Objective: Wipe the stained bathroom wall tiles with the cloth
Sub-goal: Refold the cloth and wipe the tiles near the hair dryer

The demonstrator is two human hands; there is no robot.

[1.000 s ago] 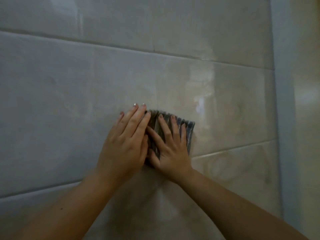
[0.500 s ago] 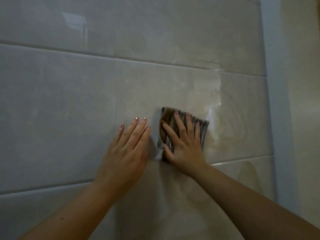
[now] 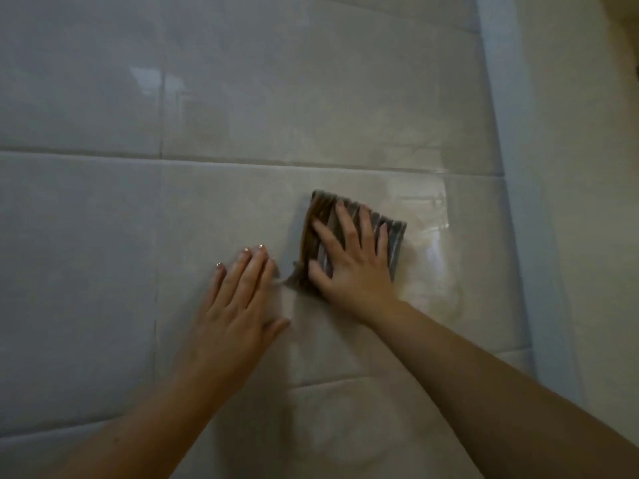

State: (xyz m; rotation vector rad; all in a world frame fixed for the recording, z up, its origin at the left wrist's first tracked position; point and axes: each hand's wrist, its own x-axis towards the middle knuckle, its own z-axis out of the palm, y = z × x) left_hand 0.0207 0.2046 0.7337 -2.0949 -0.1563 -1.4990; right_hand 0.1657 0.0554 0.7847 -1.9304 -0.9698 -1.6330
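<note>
Against the wall tiles (image 3: 103, 243), right of centre, the striped cloth (image 3: 323, 210) lies folded flat on one large pale tile, a little below a horizontal grout line (image 3: 276, 164). The right grip (image 3: 356, 267) presses it there with straight, spread fingers, the palm over its lower edge; nothing is curled round it. A small corner of fabric pokes out at the lower left, toward the left grip (image 3: 238, 305), which rests flat on the bare tile just beside the cloth, fingers straight and together, holding nothing. A glossy sheen (image 3: 432, 219) shows right of the cloth, near the pale-blue corner strip (image 3: 515, 202)
</note>
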